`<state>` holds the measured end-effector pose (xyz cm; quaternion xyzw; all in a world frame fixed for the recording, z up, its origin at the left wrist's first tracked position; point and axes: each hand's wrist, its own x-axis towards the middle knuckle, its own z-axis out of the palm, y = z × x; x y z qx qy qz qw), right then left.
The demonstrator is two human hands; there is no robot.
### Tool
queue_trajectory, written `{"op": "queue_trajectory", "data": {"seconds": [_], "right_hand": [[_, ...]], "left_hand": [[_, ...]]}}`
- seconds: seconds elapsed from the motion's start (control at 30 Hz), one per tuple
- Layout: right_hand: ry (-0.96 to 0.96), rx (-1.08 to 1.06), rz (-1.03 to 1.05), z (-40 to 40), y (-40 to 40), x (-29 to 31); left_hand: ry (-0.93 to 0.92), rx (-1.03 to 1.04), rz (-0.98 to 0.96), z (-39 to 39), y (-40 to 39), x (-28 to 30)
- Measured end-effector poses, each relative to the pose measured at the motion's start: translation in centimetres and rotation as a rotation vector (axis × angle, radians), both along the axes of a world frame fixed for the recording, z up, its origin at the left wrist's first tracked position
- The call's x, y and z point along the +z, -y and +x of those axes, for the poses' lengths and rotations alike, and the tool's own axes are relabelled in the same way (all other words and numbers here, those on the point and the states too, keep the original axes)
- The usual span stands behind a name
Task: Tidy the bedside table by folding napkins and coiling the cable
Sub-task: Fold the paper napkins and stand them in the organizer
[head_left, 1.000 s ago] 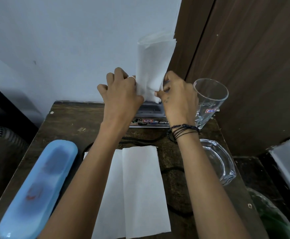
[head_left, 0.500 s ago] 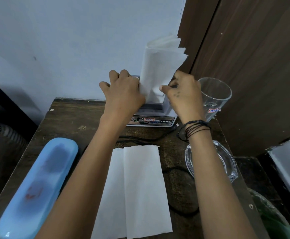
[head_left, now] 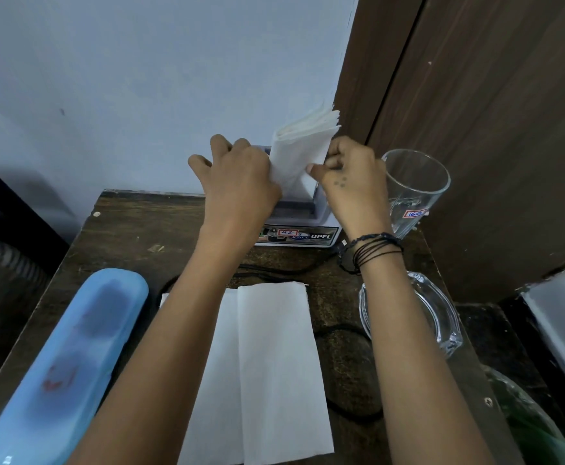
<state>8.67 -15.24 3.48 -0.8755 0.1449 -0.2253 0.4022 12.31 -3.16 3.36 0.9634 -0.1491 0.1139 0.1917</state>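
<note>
The napkin-folding step is in hand: left hand (head_left: 240,182) and right hand (head_left: 348,172) pinch a folded napkin (head_left: 299,152) above the bench (head_left: 133,229) back (another (head_left: 274,364) lies nearer), so pressing the crease likely comes next.

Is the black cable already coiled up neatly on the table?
No: the black cable lies in loose loops across the table, running under the flat napkin.

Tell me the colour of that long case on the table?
Light blue case, seen clearly in the head view.
</note>
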Motion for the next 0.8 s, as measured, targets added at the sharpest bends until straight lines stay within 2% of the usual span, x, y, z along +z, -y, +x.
{"op": "queue_trajectory", "data": {"seconds": [0.1, 0.23, 0.3, 0.5, 0.67, 0.8], "right_hand": [[-0.033, 0.000, -0.047, 0.1, 0.1, 0.2], [0.039, 0.039, 0.193, 0.0, 0.1, 0.4], [0.048, 0.009, 0.166, 0.0, 0.1, 0.1], [0.016, -0.046, 0.124, 0.2, 0.0, -0.2], [0.016, -0.053, 0.132, 0.0, -0.3, 0.3], [0.092, -0.096, 0.117, -1.3, -1.1, 1.1]], "left_hand": [[-0.082, -0.034, -0.018, -0.2, 0.0, 0.2], [-0.231, -0.036, -0.304, 0.4, -0.6, 0.8], [-0.190, -0.030, -0.361, 0.4, -0.4, 0.6], [-0.018, 0.007, -0.354, 0.1, 0.1, -0.3], [-0.016, 0.017, -0.347, -0.9, -0.1, -0.7], [0.032, 0.063, -0.443, -3.6, -0.7, 0.0]]}}
